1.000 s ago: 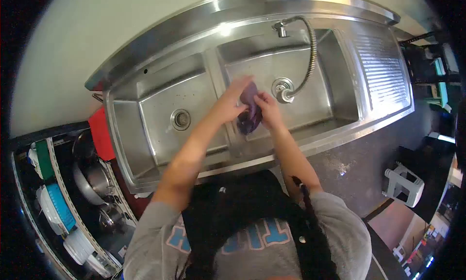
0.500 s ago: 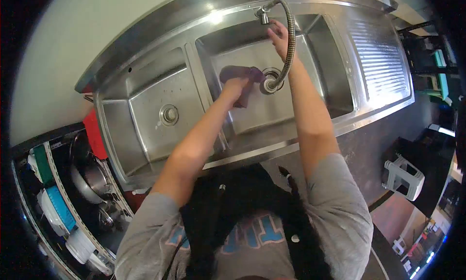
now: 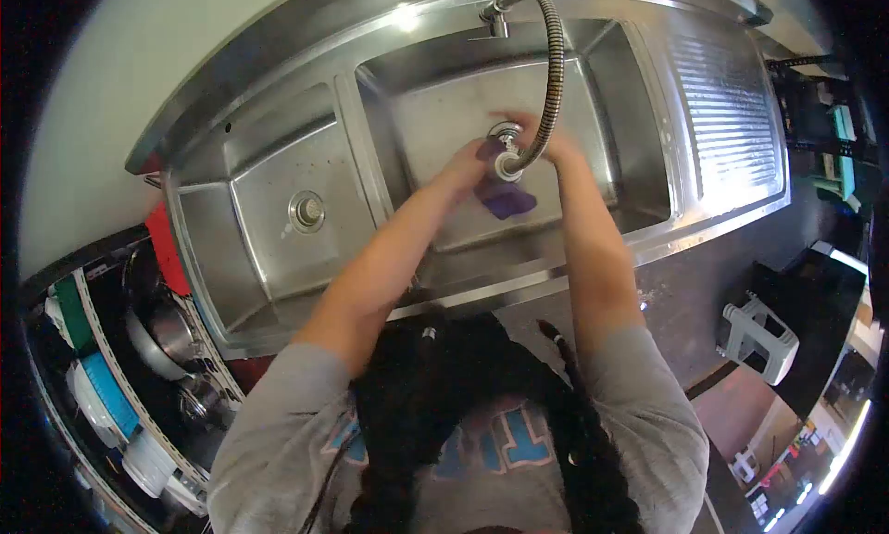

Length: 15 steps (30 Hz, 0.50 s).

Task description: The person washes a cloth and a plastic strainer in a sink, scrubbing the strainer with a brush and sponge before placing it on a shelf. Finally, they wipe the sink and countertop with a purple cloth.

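A purple cloth hangs beneath the spout of the flexible faucet, over the right-hand basin of the steel sink. My left hand is closed on the cloth, left of the spout. On the other side of the spout is my right hand, close to the cloth and partly behind the hose. Motion smears its fingers, which reach left over the drain. The faucet's lever stands at the back of the sink, away from both hands.
To the left is a second basin with a drain. A ribbed drainboard lies on the right. Pots and a blue container fill a shelf at lower left. A grey step stool stands at right.
My right hand has come down from the faucet's lever to beside the spout. My left hand has brought the purple cloth rightward, under the spout.
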{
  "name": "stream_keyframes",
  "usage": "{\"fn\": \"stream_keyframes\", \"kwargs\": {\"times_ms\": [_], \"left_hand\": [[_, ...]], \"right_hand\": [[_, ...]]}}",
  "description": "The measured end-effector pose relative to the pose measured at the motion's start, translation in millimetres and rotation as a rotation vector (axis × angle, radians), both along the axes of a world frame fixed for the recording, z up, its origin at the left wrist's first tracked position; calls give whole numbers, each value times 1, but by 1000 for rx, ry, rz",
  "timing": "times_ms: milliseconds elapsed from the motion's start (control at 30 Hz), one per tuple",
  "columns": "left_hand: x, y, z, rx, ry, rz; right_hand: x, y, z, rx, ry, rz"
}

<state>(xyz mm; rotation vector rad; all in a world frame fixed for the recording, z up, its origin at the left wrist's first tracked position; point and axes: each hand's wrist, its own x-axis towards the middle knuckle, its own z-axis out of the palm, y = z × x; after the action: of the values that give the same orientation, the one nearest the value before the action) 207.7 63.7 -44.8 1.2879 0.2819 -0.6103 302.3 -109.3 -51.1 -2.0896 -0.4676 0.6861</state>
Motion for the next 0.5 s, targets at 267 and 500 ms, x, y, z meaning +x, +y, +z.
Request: {"fn": "stream_keyframes", "kwargs": {"times_ms": [267,500], "left_hand": [[5,66,7,33,53,-244],[16,58,-6,99,-105,150]], "right_hand": [[-63,-8,-57,182,145,-30],[-89,26,-24,585,368,-693]]}}
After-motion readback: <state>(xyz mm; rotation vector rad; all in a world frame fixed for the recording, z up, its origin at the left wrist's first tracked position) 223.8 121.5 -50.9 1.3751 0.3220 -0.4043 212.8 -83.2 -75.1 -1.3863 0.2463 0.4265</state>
